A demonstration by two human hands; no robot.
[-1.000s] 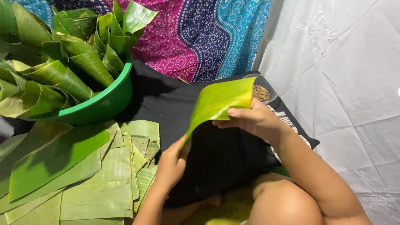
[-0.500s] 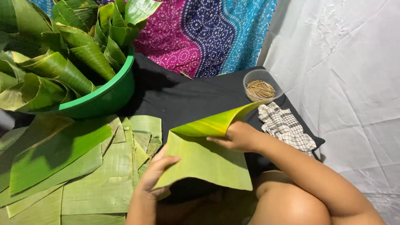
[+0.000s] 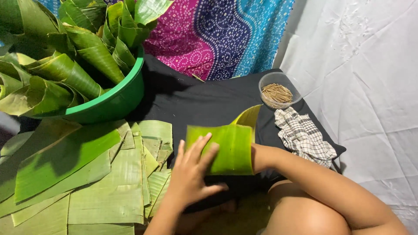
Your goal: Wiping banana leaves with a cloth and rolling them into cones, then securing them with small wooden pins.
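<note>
Item 1: banana leaf piece (image 3: 226, 148), bright green, lying over the black cloth (image 3: 209, 100) in front of the person, its far right corner curling upward. It sits between both hands.

Item 2: left hand (image 3: 191, 174), fingers spread flat on the near left part of the leaf piece, pressing it down rather than gripping; the open palm seems placed to keep the springy leaf from unrolling.

Item 3: right hand (image 3: 256, 157), almost wholly hidden behind the leaf's right edge; only the wrist and forearm show. It looks tucked under or behind the fold, likely supporting it, but whether the fingers are closed on the leaf cannot be told.

Item 4: green basin (image 3: 109, 102), upper left, packed with leaf cones (image 3: 78, 69) stood points-down and leaning on each other, which keeps each rolled shape from opening.

Item 5: stack of flat leaf sheets (image 3: 87, 187), lower left, overlapping loosely, just beside the left hand for easy reach.

Item 6: small clear bowl (image 3: 278, 89) holding thin sticks (image 3: 277, 92), on the far right of the black cloth, near the right arm.

Item 7: checked cloth (image 3: 305, 137), crumpled, just below the bowl, touching the black cloth's edge.

Item 8: patterned pink-and-blue fabric (image 3: 217, 35) behind; white sheet (image 3: 361, 65) at right.
</note>
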